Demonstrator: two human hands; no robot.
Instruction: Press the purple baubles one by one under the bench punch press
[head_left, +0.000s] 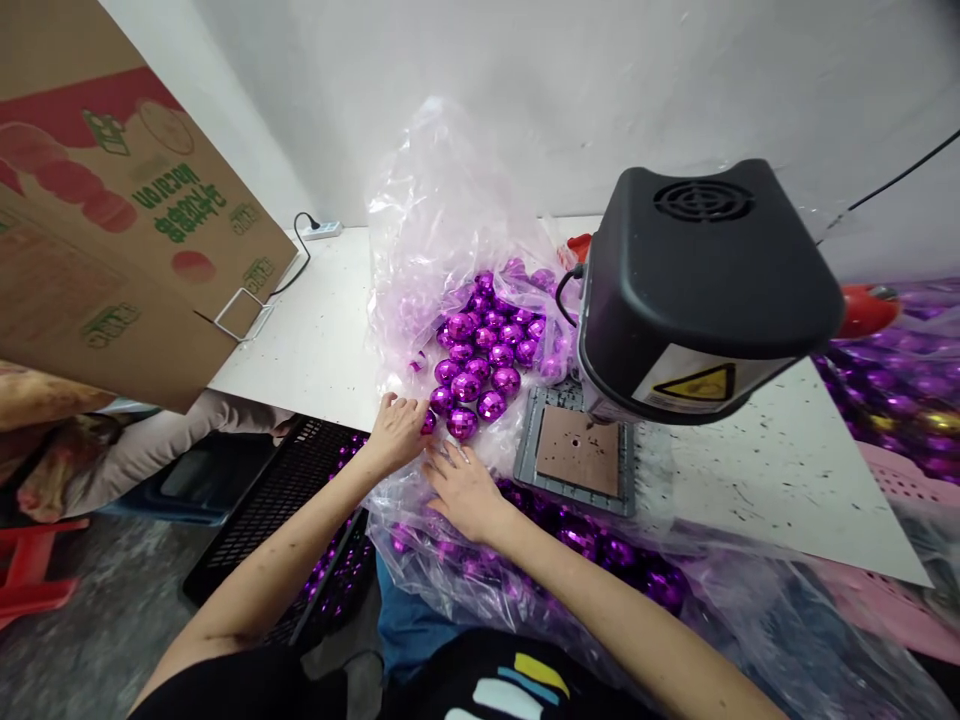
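Note:
A clear plastic bag lies open on the white table, with several shiny purple faceted balls heaped inside it. My left hand sits at the bag's near edge, its fingers curled on a purple ball at the front of the heap. My right hand rests flat on the plastic just below the heap, fingers stretched out and holding nothing. More purple balls show through plastic hanging over the table's front edge onto my lap.
A black machine with a yellow warning label overhangs a grey base plate right of the bag. A cardboard box stands at left, a black crate below it. A pink basket and more purple balls lie at right.

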